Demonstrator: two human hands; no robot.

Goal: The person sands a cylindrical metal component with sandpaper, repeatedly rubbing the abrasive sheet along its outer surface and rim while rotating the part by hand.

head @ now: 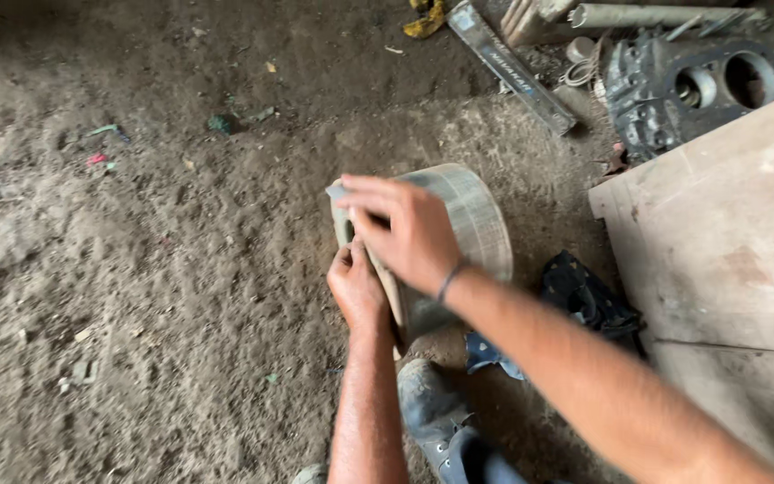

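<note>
A grey metal drum point(472, 220), short and wide, lies on its side on the dirt floor, its open face turned toward me. My right hand point(405, 231) presses a small grey flat piece point(337, 192) against the drum's upper rim. My left hand point(356, 285) grips the rim just below it, fingers curled over the edge. A dark band circles my right wrist. My dusty shoe point(429, 408) rests on the ground directly under the drum.
A wooden board point(727, 233) lies at the right. A dark rag point(584, 296) sits between it and the drum. At the back are an engine block with round bores point(692, 85), a long metal bar point(512, 67) and pipes. Dirt floor spreads left.
</note>
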